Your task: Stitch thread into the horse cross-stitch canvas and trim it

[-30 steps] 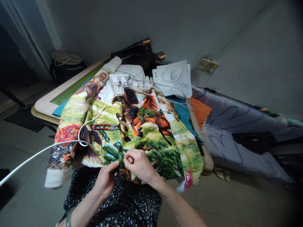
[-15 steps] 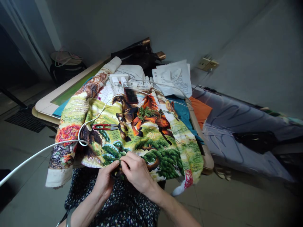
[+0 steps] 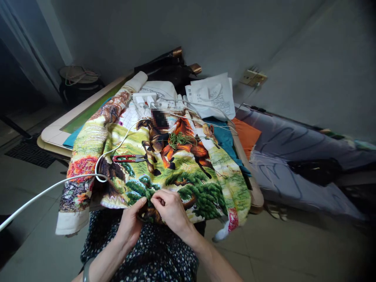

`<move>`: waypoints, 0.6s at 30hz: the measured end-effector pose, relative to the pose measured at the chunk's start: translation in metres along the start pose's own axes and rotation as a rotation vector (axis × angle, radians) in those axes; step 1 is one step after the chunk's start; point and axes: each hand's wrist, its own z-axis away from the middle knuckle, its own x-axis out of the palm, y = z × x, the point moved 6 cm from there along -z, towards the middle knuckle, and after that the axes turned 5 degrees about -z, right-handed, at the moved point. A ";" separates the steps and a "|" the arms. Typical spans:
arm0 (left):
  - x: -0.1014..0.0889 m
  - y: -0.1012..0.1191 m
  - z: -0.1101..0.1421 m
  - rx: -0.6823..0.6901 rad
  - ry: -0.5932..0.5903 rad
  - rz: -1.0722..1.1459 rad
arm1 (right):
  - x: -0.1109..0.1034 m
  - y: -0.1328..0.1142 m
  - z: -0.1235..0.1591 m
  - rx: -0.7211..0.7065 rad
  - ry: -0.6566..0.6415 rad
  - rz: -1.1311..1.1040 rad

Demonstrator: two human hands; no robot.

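Note:
A cross-stitch canvas (image 3: 188, 172) with horses, green trees and grass spreads over the table and hangs at its near edge, both sides rolled up. My left hand (image 3: 132, 217) grips the lower edge of the canvas, thumb on top and fingers underneath. Just to its right, my right hand (image 3: 172, 211) is closed in a pinch above the dark green stitches; what lies between the fingertips is too small to make out. Red thread snips (image 3: 129, 158) rest on the canvas beyond my left hand. A tangle of green thread (image 3: 179, 140) lies over the orange horse.
A white cable (image 3: 53, 184) loops across the left roll to a power strip (image 3: 143, 96) with plugs. White packets (image 3: 210, 94) stand at the back right of the table (image 3: 53, 131). Orange cloth (image 3: 245, 137) hangs at the right side. A wall socket (image 3: 253, 77) is behind.
My right hand has shifted slightly right, and the gap between its fingertips and my left thumb is wider. My left hand keeps its hold on the canvas edge. The view has moved a little.

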 end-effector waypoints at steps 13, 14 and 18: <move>-0.005 0.001 0.000 -0.040 0.016 0.082 | -0.007 -0.003 0.002 -0.051 -0.042 -0.013; -0.005 0.000 -0.001 -0.044 0.010 0.070 | -0.009 -0.004 0.002 -0.056 -0.025 -0.042; -0.002 -0.002 0.000 -0.067 -0.022 0.050 | -0.014 -0.012 -0.001 -0.075 0.058 -0.178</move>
